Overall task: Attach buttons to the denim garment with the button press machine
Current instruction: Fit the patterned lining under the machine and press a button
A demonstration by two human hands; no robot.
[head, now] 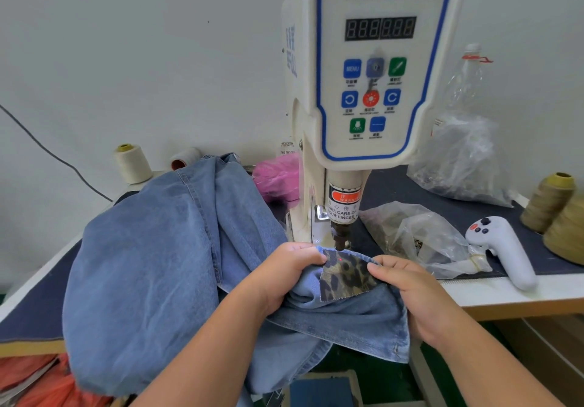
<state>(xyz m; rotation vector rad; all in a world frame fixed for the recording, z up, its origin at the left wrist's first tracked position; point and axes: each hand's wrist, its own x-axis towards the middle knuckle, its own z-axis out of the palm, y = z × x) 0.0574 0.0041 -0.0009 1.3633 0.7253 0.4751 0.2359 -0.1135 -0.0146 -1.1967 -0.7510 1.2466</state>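
Under the press head (341,232), near worktop's (474,217) front edge, leopard-print patch (344,275) w/ red laser dot lies just short of the punch, btwn both hands. Left hand (284,277) pinches patch's left edge, right hand (407,283) its right corner. Denim garment (151,264): light blue, bunched, draped off front edge to the left.

Dark-topped table (537,267) carries denim garment (151,264), button press machine (373,90), thread cones (132,163), plastic bags (423,239), white controller (502,245)
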